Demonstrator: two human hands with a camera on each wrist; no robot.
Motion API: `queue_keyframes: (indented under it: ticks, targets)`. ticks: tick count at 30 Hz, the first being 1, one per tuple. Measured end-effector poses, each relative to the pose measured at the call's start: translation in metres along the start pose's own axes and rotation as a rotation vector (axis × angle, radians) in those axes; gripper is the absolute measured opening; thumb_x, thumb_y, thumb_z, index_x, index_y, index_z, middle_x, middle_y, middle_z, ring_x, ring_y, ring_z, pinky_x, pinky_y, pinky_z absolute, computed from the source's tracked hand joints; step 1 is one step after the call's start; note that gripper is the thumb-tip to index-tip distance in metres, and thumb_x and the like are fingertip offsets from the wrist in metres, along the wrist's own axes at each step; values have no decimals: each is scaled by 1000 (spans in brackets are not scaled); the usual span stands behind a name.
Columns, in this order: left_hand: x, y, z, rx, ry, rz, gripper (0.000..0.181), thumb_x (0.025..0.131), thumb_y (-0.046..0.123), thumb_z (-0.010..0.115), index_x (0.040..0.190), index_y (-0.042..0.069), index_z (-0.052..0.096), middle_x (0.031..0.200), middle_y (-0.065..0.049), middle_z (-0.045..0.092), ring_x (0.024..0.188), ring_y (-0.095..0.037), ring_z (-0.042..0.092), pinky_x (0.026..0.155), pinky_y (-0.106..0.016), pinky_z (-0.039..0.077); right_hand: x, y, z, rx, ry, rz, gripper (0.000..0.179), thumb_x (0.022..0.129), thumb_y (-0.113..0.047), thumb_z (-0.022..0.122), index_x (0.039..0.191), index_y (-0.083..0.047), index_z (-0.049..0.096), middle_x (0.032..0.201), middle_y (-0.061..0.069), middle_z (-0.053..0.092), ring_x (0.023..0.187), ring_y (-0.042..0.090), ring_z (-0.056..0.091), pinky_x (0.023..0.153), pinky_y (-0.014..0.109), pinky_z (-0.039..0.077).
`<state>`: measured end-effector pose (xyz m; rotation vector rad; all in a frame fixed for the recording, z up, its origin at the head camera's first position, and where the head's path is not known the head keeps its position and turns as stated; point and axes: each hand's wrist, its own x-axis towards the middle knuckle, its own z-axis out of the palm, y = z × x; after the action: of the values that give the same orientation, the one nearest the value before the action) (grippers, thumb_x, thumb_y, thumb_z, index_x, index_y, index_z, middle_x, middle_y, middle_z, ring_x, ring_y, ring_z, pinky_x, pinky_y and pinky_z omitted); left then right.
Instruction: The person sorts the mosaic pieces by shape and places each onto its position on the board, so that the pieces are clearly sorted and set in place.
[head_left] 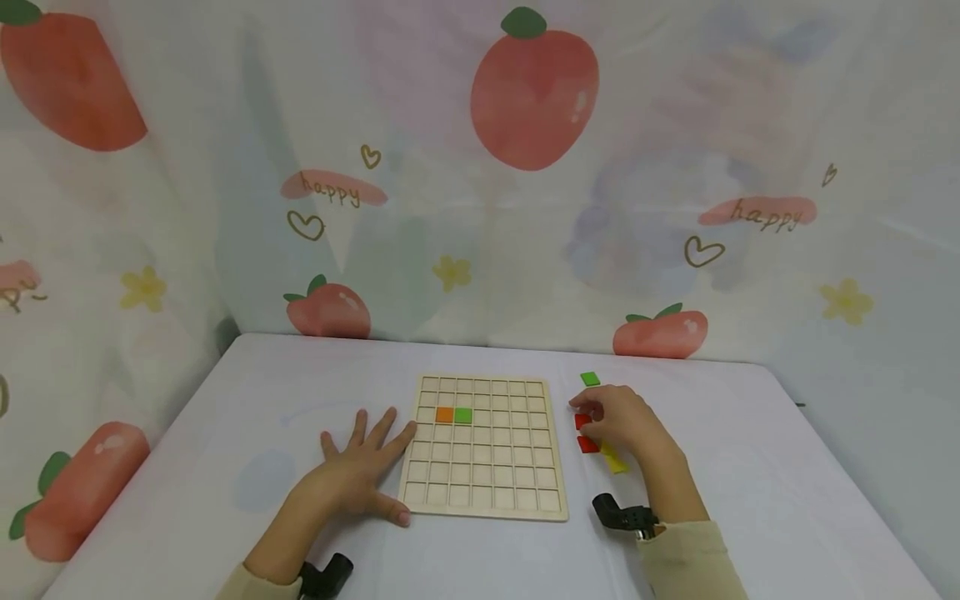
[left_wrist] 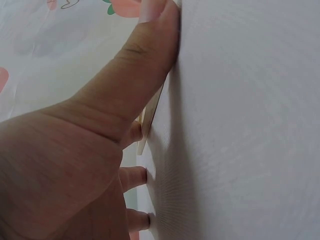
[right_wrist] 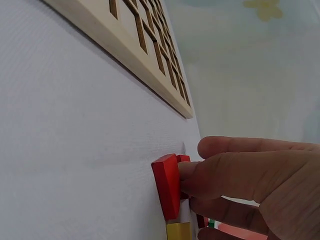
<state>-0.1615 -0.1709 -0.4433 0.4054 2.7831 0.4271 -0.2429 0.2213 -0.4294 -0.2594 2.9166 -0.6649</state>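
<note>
My left hand (head_left: 352, 475) lies with fingers spread beside a wooden grid board (head_left: 487, 510), some fingertips and the thumb at its left edge. In the left wrist view the thumb (left_wrist: 135, 70) is stretched along the board's edge. An orange tile (head_left: 445, 415) and a green tile (head_left: 463, 416) sit side by side in the board's cells. My right hand (head_left: 618, 417) reaches down over loose tiles right of the board. Its thumb and bent fingers are around a red tile (head_left: 581, 422); whether they pinch it is unclear. A nearer red tile (right_wrist: 166, 185) stands out in the right wrist view.
Another green tile (head_left: 590, 378) lies beyond the right hand, and yellow tiles (head_left: 615, 460) lie partly under it. A white cloth covers the table (head_left: 480, 562). A printed curtain (head_left: 480, 225) hangs behind. Each wrist carries a black camera mount (head_left: 622, 512).
</note>
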Motion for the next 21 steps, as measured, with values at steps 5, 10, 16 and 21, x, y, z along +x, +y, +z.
queue_keyframes:
  ticks: [5,10,16,21]
  targets:
    - [0,1,0,2,-4,-7,126,54,68,83,159,29,25,168,-11,7,149,-52,-6,99,-86,-3,1,-1,0,9,-6,-6,32,84,-9,77,115,-12,74,98,0,69,90,19,58,86,42,54]
    - [0,2,-2,-2,-9,-15,126,55,66,84,159,28,25,168,-12,8,149,-52,-6,99,-86,-3,2,1,1,-19,3,-46,28,83,-10,76,112,-10,74,92,0,68,85,17,58,82,40,53]
    - [0,1,-1,-15,-6,-1,126,55,66,84,159,28,25,168,-12,8,149,-52,-7,98,-86,-4,2,2,2,-35,6,-45,28,83,-10,75,111,-10,75,90,-1,67,84,17,57,81,39,52]
    - [-1,1,-1,-3,-12,-12,126,55,67,84,159,28,26,168,-12,8,149,-53,-6,98,-87,-3,2,3,4,-16,4,-22,29,84,-12,78,112,-12,75,95,0,68,88,18,58,85,42,53]
